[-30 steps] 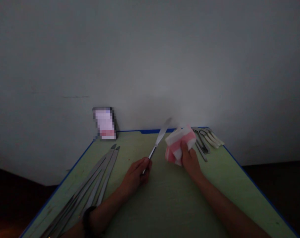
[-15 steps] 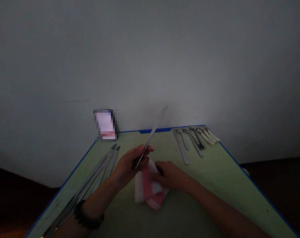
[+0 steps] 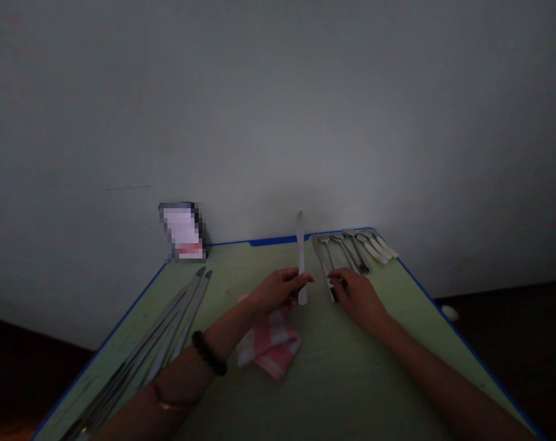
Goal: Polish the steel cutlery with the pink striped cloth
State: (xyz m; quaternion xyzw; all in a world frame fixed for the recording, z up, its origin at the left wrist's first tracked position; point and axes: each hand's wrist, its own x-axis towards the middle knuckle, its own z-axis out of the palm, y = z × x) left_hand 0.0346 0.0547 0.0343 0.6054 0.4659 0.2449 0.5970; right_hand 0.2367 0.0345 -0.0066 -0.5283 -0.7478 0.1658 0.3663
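My left hand (image 3: 284,288) pinches a metal table knife (image 3: 301,248) by its handle and holds it upright, blade tip toward the wall. Below that hand, a pink and white checked cloth (image 3: 271,343) lies crumpled on the table. At the right, my right hand (image 3: 358,297) has its bent fingers closed at the handle of another table knife (image 3: 322,257), which lies flat; part of this handle is hidden by the fingers. Beside it runs a row of cutlery: metal spoons and forks (image 3: 346,251), then several pieces with pale handles (image 3: 379,250).
More long metal knives (image 3: 167,324) lie at the table's left side, partly behind my left forearm. A phone with a blurred screen (image 3: 183,231) leans on the wall (image 3: 278,122) at the back left. The green table (image 3: 351,380) has a blue edge. A white object (image 3: 450,313) shows beyond its right edge.
My right hand has let go of the cloth and moved to the knife at the right. My left hand has shifted right, turning its knife more upright. The cloth now rests on the table.
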